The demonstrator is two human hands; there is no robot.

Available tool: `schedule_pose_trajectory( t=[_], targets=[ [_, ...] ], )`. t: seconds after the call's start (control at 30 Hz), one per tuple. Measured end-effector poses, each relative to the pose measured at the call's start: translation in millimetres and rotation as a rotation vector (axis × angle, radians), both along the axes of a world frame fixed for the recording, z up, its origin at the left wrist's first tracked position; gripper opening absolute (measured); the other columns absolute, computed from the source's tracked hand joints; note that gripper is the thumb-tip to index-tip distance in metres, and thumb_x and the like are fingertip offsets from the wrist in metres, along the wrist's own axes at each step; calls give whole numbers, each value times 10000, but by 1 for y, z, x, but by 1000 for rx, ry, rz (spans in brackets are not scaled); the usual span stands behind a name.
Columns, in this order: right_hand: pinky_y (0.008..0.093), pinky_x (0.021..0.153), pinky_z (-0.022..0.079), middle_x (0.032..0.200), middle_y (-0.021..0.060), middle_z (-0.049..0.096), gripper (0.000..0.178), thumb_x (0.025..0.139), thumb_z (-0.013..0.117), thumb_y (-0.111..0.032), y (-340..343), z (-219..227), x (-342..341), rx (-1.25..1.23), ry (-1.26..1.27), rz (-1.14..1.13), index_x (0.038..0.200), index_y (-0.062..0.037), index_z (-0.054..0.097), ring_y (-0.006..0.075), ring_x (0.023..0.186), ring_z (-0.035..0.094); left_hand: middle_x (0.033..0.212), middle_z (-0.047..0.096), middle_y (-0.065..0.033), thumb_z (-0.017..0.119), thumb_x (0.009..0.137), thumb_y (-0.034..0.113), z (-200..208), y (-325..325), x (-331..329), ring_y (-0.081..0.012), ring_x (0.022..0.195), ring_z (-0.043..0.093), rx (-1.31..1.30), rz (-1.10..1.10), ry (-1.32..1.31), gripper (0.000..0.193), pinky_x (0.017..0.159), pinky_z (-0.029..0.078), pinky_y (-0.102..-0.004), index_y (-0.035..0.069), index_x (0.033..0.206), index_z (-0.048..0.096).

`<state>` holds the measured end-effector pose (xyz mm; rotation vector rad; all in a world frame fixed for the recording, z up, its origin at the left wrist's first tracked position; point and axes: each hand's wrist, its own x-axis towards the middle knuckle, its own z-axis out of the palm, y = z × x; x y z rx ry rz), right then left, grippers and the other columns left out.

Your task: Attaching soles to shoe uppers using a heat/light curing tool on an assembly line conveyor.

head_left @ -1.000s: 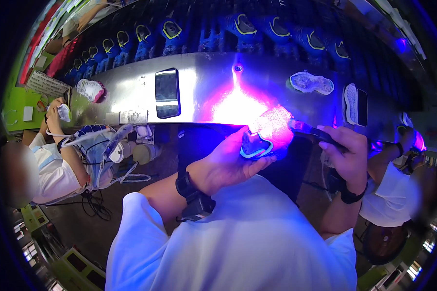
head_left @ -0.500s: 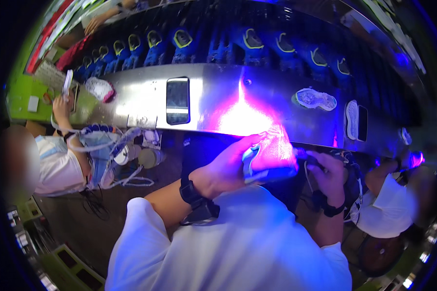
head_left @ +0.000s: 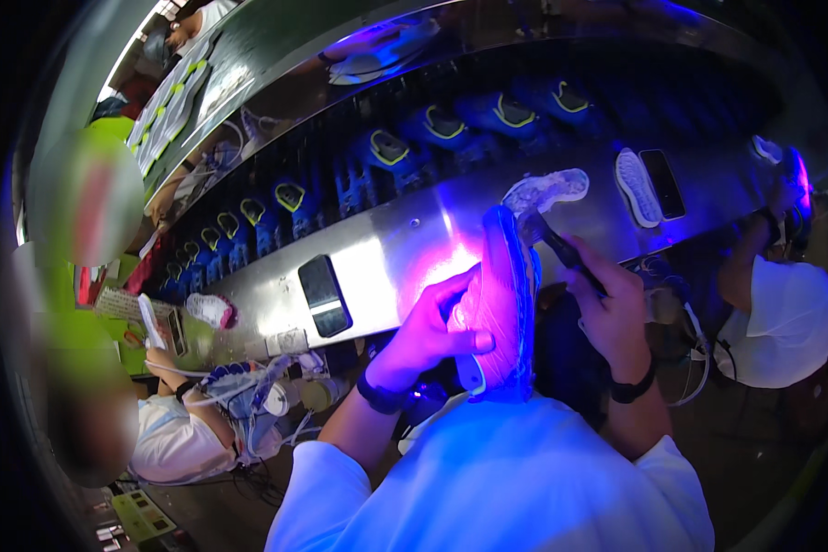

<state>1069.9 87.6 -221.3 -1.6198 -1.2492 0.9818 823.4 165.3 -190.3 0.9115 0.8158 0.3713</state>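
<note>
My left hand (head_left: 423, 336) grips a shoe upper (head_left: 499, 304) from its left side, the thumb lying across it. The upper is stood on end with its toe pointing away from me, glowing pink and violet under the light, its right edge blue. In my right hand (head_left: 616, 317) is a brush (head_left: 563, 247) with a dark handle. Its head is at the upper's right edge near the toe; I cannot tell whether it touches. Just beyond the toe, a pale shoe sole (head_left: 547, 189) lies on the metal bench (head_left: 386, 241).
A dark phone (head_left: 325, 296) lies on the bench at left; another sole (head_left: 637, 189) and phone (head_left: 662, 184) lie at right. Behind runs a row of blue shoes (head_left: 391, 152) with yellow-green collars. Co-workers sit at left (head_left: 189, 437) and right (head_left: 787, 317), with hoses near the left one.
The upper has swung from lying sideways to toe-away. My right hand has come up with the brush to the toe edge. The whole view has turned and shifted.
</note>
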Motion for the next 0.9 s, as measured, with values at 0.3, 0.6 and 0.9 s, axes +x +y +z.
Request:
schedule_pose_trajectory(
  t=[0.3, 0.6, 0.9],
  targets=[
    [295, 747, 522, 980, 115, 737, 419, 863, 730, -18, -45, -34, 19, -4, 99, 151, 1280, -25, 678, 217, 809, 700, 1097, 660, -150, 889, 617, 168, 10, 26, -20, -356, 1038, 669, 1565, 156, 408, 723, 900, 566, -446, 79, 1302, 677],
    [246, 775, 506, 992, 31, 671, 479, 885, 716, -8, -30, -10, 16, -158, 260, 85, 1353, 18, 618, 92, 839, 595, 1222, 631, -146, 853, 691, 104, 55, 12, -104, -397, 1117, 655, 1990, 427, 692, 476, 884, 608, -456, 160, 1151, 745],
    [194, 526, 389, 814, 6, 636, 448, 953, 665, -86, -30, -15, -10, -279, 144, 119, 1386, -17, 574, 38, 600, 504, 1250, 604, -158, 826, 657, 86, 66, -15, -173, -405, 1139, 639, 1940, 925, 780, 544, 930, 576, -469, 108, 1193, 734]
  ],
)
